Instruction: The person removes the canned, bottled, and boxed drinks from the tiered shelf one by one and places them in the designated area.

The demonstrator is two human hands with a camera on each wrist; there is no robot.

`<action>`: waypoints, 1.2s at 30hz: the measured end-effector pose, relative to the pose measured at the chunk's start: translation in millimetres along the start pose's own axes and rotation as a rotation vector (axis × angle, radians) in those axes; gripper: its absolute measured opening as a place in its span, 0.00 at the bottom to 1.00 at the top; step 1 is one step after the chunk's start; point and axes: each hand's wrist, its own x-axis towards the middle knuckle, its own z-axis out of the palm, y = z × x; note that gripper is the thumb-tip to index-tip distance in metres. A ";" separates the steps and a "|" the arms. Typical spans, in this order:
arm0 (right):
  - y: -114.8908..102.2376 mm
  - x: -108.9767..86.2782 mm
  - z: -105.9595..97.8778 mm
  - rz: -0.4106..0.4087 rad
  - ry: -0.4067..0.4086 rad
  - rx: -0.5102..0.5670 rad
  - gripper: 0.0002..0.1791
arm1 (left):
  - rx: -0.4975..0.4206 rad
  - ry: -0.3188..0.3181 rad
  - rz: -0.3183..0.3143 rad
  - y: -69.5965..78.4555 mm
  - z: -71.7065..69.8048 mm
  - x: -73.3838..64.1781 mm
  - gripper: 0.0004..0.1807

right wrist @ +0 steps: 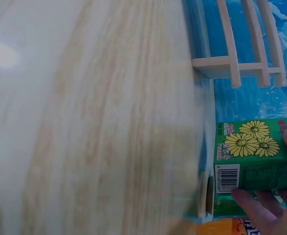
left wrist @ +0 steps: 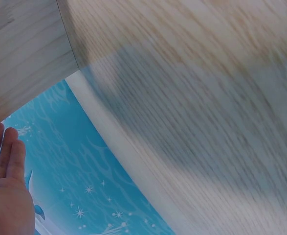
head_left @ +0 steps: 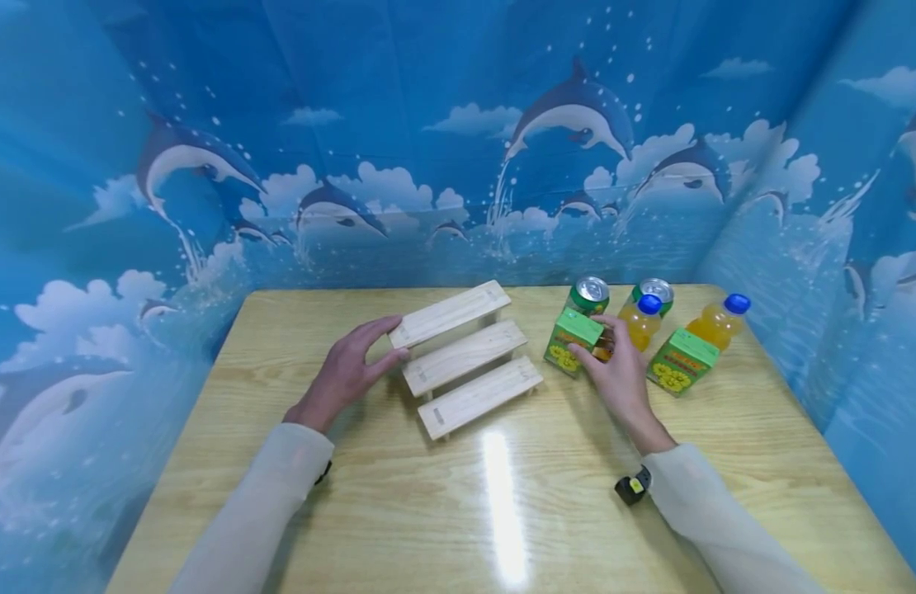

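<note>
A pale three-tier wooden rack (head_left: 465,359) stands at a slant near the middle of the table. My left hand (head_left: 354,363) holds the left end of its top tier, with the thumb at the front and the fingers towards the back. In the left wrist view, those fingers (left wrist: 10,156) reach up to the wood's edge. To the right of the rack, my right hand (head_left: 617,371) grips a green drink carton (head_left: 569,342) with yellow flowers printed on it. In the right wrist view, the carton (right wrist: 260,169) lies between thumb and fingers, its barcode showing.
Behind the held carton is a green can (head_left: 592,290), with another can (head_left: 654,290) to its right. Two orange drink bottles with blue caps, one bottle (head_left: 714,326) further right, stand near a second green carton (head_left: 681,363). A dolphin-print curtain (head_left: 428,124) hangs around the table (head_left: 562,511).
</note>
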 end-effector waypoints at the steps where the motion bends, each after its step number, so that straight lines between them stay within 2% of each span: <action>1: 1.0 0.4 0.9 0.000 0.001 -0.002 0.37 | 0.001 -0.001 0.000 0.1 0.2 0.2 0.36; 24: 3.8 -0.6 5.8 0.009 0.014 -0.072 0.35 | 0.003 -0.008 0.005 1.3 0.4 0.9 0.36; 30: 1.1 -1.5 5.8 0.002 0.007 -0.054 0.35 | 0.015 -0.006 0.007 1.0 -0.4 1.2 0.36; 36: -6.9 0.7 3.6 -0.023 0.015 -0.036 0.35 | 0.029 -0.014 -0.024 0.2 -1.1 0.3 0.36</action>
